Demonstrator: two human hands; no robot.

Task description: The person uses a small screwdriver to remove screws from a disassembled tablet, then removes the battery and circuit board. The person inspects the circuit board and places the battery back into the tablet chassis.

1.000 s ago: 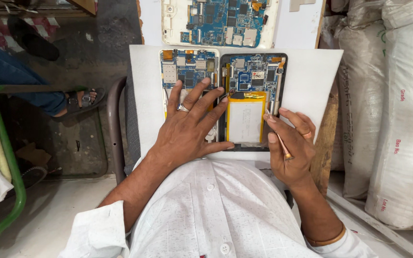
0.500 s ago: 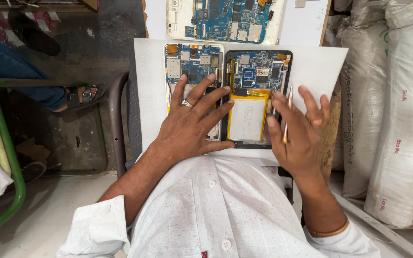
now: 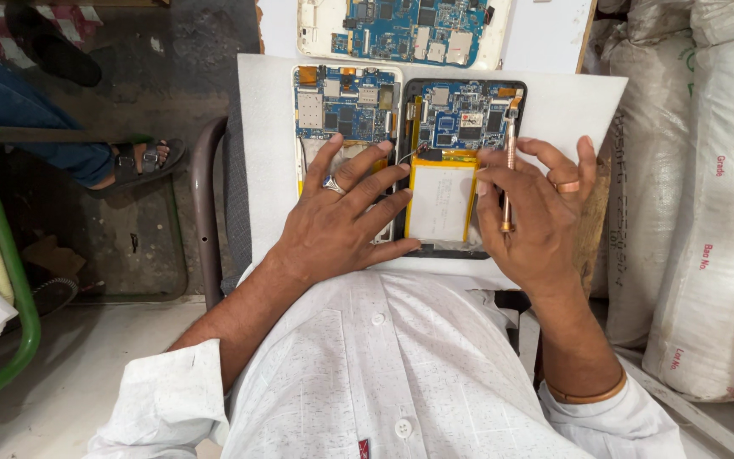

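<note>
The left hand point(image 3: 337, 217) lies spread on the tablet point(image 3: 460, 153) mid-frame, the right hand point(image 3: 537, 208) pinches a screwdriver point(image 3: 509, 174); thin, fragile board, best held by edges

Sacks point(image 3: 707, 195) block right; board point(image 3: 571, 106) corner free.

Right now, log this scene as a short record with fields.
Left hand: left hand lies flat, fingers spread, on the white-framed opened tablet
Right hand: right hand grips a thin copper-coloured tool, tip toward the circuit board
Under the tool: black-framed opened tablet with a pale battery
Surface: white board
Farther back: third opened device
Right side: white sacks
</note>
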